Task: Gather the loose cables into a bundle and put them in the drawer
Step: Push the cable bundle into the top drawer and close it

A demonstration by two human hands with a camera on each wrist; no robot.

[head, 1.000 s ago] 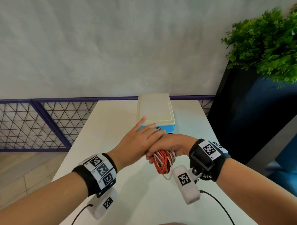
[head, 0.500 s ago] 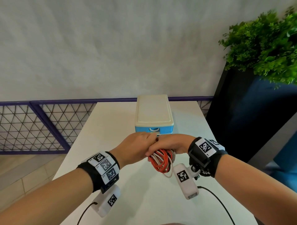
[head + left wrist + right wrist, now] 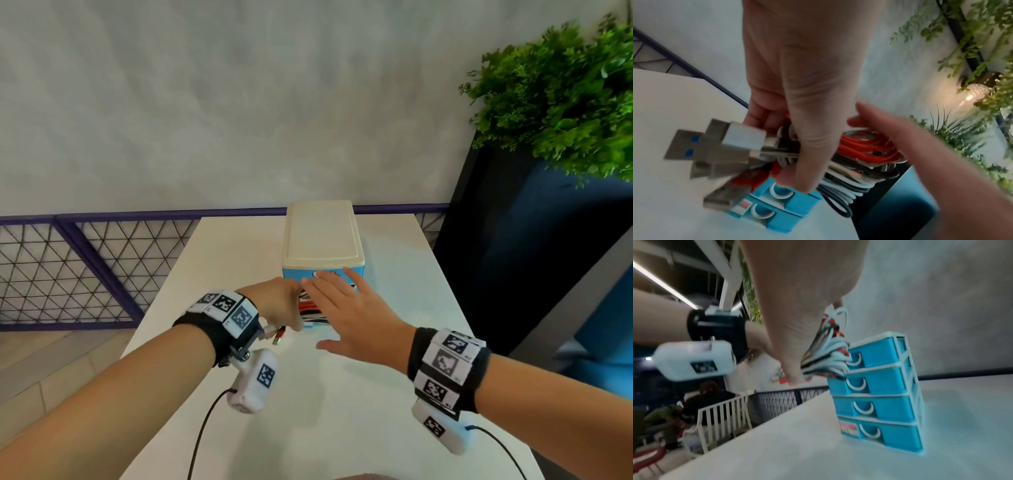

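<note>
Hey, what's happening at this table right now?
A person is tidying cables. Their left hand grips a coiled cable bundle of red, white and dark cords, USB plugs sticking out, just in front of a small blue drawer unit on the white table. The right hand is open, reaching toward the drawers. All the drawers look closed, so nothing is stowed yet.

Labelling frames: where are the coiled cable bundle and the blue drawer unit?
Coiled red, white and black cable bundle point(image 3: 869, 155): left wrist view, red loops.
Blue plastic drawer unit point(image 3: 885, 384): right wrist view, second drawer's front.
</note>
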